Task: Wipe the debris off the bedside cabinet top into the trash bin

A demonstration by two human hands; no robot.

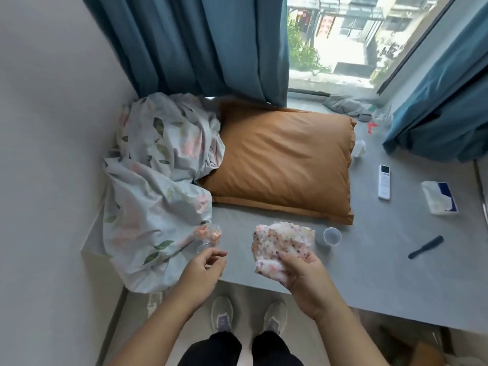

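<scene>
The right hand (301, 276) holds a speckled pink-and-white cloth (282, 249) above the near edge of the grey tabletop (369, 260); its fingers (286, 257) are curled and closed over the lower part of the cloth, thumb pressed on the front, while the upper part stands free above the hand. The left hand (203, 270) hovers just left of it, apart from the cloth, with its fingers half-curled and loosely apart, the fingertips close to a crumpled clear wrapper (208, 235) with orange-pink bits inside that lies on the tabletop at the edge of the floral sheet (158, 180); whether the fingertips touch the wrapper cannot be told. Just right of the cloth, a small translucent cup (331, 237) stands upright on the tabletop. Behind them an orange-brown pillow (285, 165) lies on the surface, with the sheet bunched against its left side. Farther right lie a dark comb (425, 247), a white remote control (384, 184), a tissue pack (439, 198) and a crumpled white scrap (359, 150) beside the pillow's corner. The person's shoes (248, 315) stand on the floor below the tabletop edge.
</scene>
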